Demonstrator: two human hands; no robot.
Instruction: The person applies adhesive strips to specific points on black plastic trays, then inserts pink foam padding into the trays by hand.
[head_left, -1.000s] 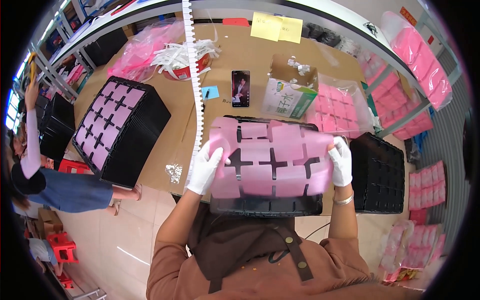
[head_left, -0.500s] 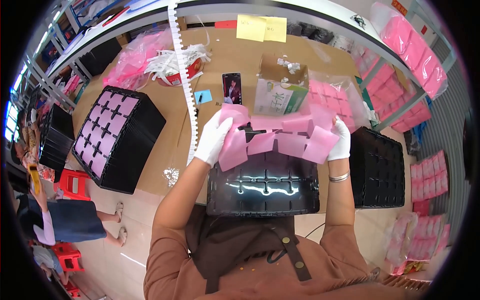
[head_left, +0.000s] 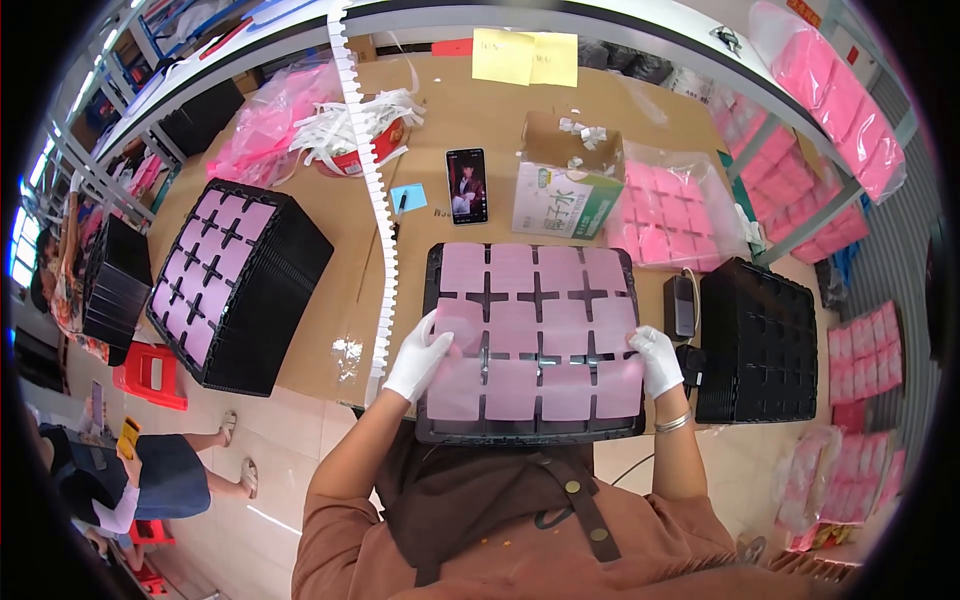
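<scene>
A pink sheet, joined in squares with cross-shaped gaps, lies over a black plastic tray in front of me. The tray's dark ridges show through the gaps. At the sheet's left edge my left hand, in a white glove, has its fingers closed on the film, which bulges a little there. My right hand, also gloved and with a bracelet at the wrist, is closed at the right edge of the sheet. Its fingertips partly hide the film they grip.
To the left leans a stack of black trays topped with pink film; more black trays stand right. Behind my tray are a phone, an open carton and bagged pink sheets. A power bank lies beside the tray.
The pink sheet has come down from above the tray and now lies spread across it. Both hands moved lower and toward me with it, still holding its sides.
</scene>
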